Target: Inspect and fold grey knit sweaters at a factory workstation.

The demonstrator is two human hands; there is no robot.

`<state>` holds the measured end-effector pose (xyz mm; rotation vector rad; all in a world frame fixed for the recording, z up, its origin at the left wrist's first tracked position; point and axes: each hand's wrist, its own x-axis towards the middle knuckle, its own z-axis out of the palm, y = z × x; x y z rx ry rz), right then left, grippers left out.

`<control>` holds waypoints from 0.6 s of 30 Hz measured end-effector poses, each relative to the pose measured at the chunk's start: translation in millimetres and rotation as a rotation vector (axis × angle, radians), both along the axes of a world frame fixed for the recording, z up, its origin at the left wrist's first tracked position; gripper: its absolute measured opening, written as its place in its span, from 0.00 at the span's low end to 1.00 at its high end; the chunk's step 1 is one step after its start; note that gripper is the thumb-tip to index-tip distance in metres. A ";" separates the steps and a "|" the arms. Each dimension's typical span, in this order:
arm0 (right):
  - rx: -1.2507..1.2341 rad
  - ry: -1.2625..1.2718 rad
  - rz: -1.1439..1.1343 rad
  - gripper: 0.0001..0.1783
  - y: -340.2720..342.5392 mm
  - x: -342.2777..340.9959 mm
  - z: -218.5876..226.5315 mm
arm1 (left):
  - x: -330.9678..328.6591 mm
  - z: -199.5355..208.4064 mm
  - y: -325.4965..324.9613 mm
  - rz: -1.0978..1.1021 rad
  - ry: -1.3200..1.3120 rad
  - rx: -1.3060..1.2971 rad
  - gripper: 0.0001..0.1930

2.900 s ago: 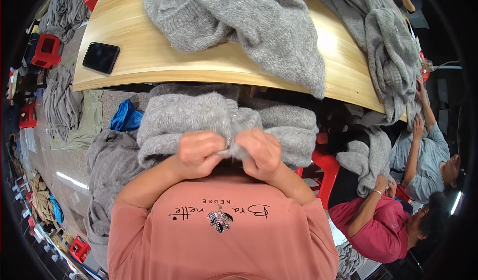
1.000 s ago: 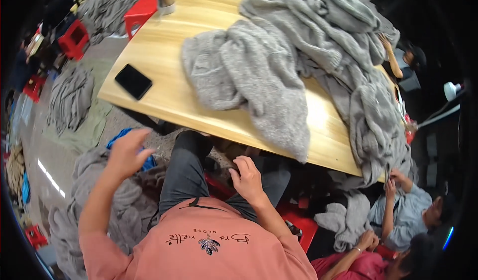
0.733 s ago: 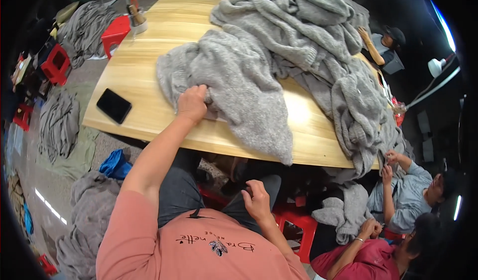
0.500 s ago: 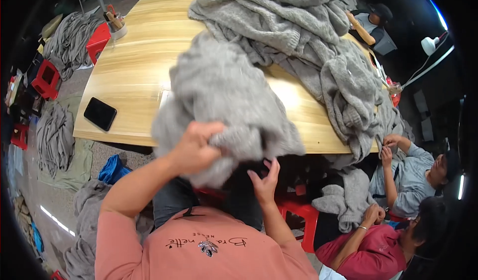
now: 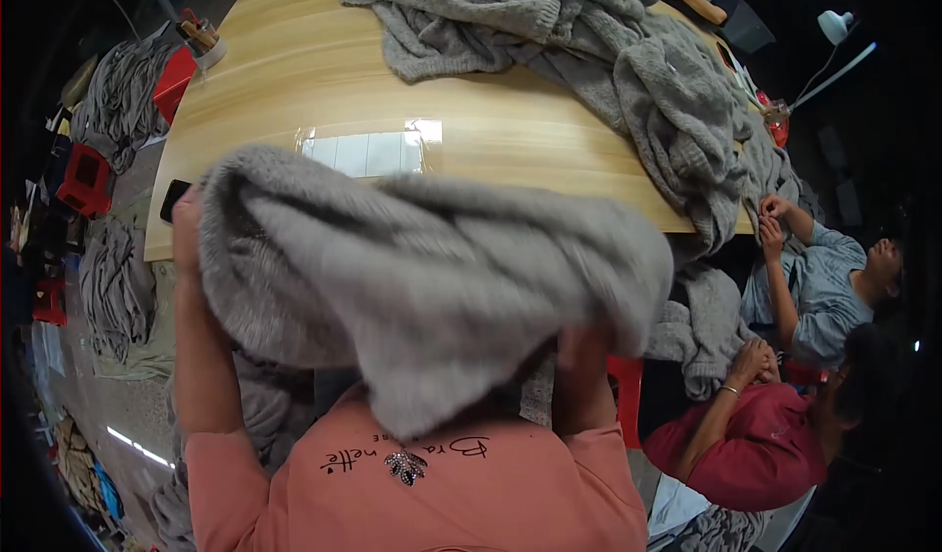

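A grey knitted sweater (image 5: pixel 442 258) is stretched sideways in front of me, above the near table edge, its lower part hanging toward my lap. At its left end my left hand (image 5: pixel 186 220) grips the fabric, fingers mostly hidden behind it. My right hand (image 5: pixel 587 344) holds the right end from below; cloth covers its fingers and motion blurs it. Beyond the sweater, a large heap of the same grey knitwear (image 5: pixel 579 32) lies across the far and right parts of the wooden table (image 5: pixel 285 81).
White paper (image 5: pixel 363 153) is taped to the table. A dark phone (image 5: pixel 174 199) lies at the left edge, partly hidden by my hand. A tool cup (image 5: pixel 206 47) stands far left. Two co-workers sit close on my right, one in a red shirt (image 5: pixel 756 444). Red stools (image 5: pixel 86 179) stand left.
The bunched sweater has been drawn toward me and spread wide. My left hand has moved left with it; my right hand, empty before, has moved right and now holds its other end.
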<state>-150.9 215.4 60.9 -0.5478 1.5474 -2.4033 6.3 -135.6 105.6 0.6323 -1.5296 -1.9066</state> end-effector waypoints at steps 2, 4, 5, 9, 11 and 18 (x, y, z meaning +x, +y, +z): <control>-0.062 -0.283 -0.133 0.26 -7.2 -6.4 17.9 | 22.5 -42.0 -16.9 0.253 -0.373 -0.177 0.11; -0.102 -0.471 -0.108 0.25 -15.3 -15.4 10.1 | 40.3 -67.7 1.3 0.303 -0.734 -0.545 0.12; -0.035 -0.462 -0.082 0.24 -14.7 -23.0 -5.4 | 49.4 -76.9 13.2 0.344 -1.079 -0.933 0.13; -0.080 -0.564 -0.032 0.22 -3.9 -23.3 -42.7 | 32.7 -78.1 95.6 0.251 -0.417 -1.362 0.19; -0.128 -0.557 -0.011 0.22 -8.6 -17.7 -38.9 | 25.3 -85.4 142.3 -0.197 -0.268 -1.178 0.23; 0.734 0.447 -0.195 0.26 10.3 3.1 -28.4 | 28.3 -140.7 121.4 -0.165 -0.408 -0.547 0.10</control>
